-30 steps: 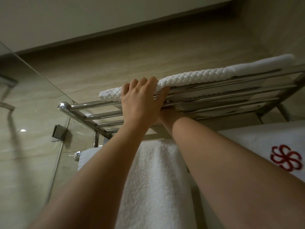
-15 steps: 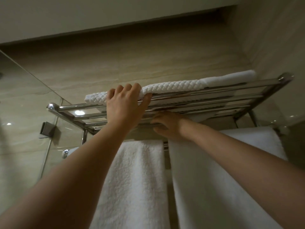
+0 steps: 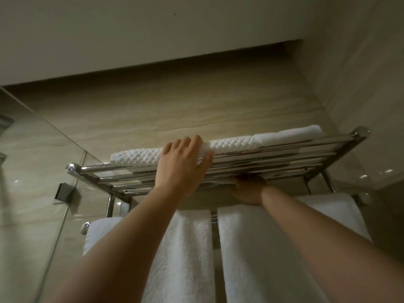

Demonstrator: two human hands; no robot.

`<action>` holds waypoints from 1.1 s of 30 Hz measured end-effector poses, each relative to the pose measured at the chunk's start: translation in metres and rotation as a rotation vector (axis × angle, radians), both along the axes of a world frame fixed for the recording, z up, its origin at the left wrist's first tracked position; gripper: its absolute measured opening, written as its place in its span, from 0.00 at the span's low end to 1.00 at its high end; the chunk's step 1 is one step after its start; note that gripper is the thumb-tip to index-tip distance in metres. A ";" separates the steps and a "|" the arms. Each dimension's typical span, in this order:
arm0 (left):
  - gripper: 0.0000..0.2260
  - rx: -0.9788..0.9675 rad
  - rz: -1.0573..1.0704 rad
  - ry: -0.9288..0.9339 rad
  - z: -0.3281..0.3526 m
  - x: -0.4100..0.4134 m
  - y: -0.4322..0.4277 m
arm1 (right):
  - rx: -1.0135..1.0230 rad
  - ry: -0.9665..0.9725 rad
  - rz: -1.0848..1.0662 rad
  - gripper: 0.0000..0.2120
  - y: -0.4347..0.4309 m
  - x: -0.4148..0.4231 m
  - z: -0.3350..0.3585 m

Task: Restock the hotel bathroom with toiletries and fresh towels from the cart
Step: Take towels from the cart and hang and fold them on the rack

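The folded waffle-weave towel (image 3: 188, 150) lies flat on top of the chrome rack shelf (image 3: 284, 154), above both my hands. Its long axis runs along the shelf bars, from the left front corner of the shelf toward the right end, parallel to the wall. A second, smoother white towel (image 3: 290, 134) continues the row toward the right rear corner; the two appear to touch end to end.

My left hand (image 3: 183, 165) is the nearer one to the waffle towel. Its fingers (image 3: 185, 142) are spread and curled over the front edge of the towel, while the thumb lies along the front bar of the shelf. The palm lies against the bars near the middle of the front edge. It is a flat, steadying contact, not a pinch.

My right hand (image 3: 249, 189) is underneath the shelf, reaching up to the bars from below, right of the left hand. Its fingers are hidden by the bars, so I cannot tell whether they are spread or gripping anything.

Below the shelf, two hanging bath towels (image 3: 190, 259) are draped side by side over the lower rail (image 3: 86, 226).

Judgement: any alignment of the waffle towel should be made by the left hand, pushing it back toward the wall or sliding it along the bar direction. The right hand has no direct access from below.
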State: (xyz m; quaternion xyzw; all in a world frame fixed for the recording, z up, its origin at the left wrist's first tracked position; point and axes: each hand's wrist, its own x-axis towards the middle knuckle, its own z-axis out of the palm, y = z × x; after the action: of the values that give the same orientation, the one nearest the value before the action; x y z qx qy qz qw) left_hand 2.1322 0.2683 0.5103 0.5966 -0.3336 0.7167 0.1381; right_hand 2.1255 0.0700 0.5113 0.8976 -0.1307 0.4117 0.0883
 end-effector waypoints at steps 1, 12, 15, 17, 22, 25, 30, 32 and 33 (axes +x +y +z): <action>0.23 -0.040 -0.004 -0.020 -0.003 0.003 -0.001 | -0.019 -0.009 -0.033 0.27 0.000 0.006 0.002; 0.21 -0.149 0.004 -0.077 -0.006 0.012 -0.010 | 0.181 -0.298 -0.112 0.31 -0.019 0.033 0.010; 0.22 -0.144 0.028 -0.053 -0.006 0.010 -0.011 | 0.149 -0.277 -0.163 0.32 -0.016 0.030 0.006; 0.24 -0.132 0.055 -0.024 -0.007 0.007 -0.011 | 0.145 -0.234 -0.182 0.30 -0.012 0.020 0.003; 0.27 -0.101 0.108 0.047 -0.009 -0.002 -0.008 | 0.091 -0.161 -0.104 0.20 0.006 -0.027 -0.007; 0.26 -0.080 0.130 0.108 -0.009 -0.008 -0.008 | -0.020 -0.237 -0.089 0.14 0.016 -0.063 -0.018; 0.25 -0.040 0.155 0.242 -0.006 -0.024 -0.005 | -0.234 -0.301 -0.028 0.09 0.022 -0.112 -0.032; 0.22 -0.020 0.149 0.304 -0.007 -0.033 -0.003 | -0.237 -0.256 -0.031 0.09 0.024 -0.129 -0.034; 0.21 -0.012 0.135 0.323 -0.009 -0.037 -0.002 | -0.235 -0.231 -0.033 0.10 0.026 -0.138 -0.035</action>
State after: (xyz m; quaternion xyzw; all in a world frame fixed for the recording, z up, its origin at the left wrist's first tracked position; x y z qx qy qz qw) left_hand 2.0953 0.2666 0.5015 0.7241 -0.2621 0.6212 0.1450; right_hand 1.9878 0.0960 0.4761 0.8256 -0.1055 0.5230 0.1836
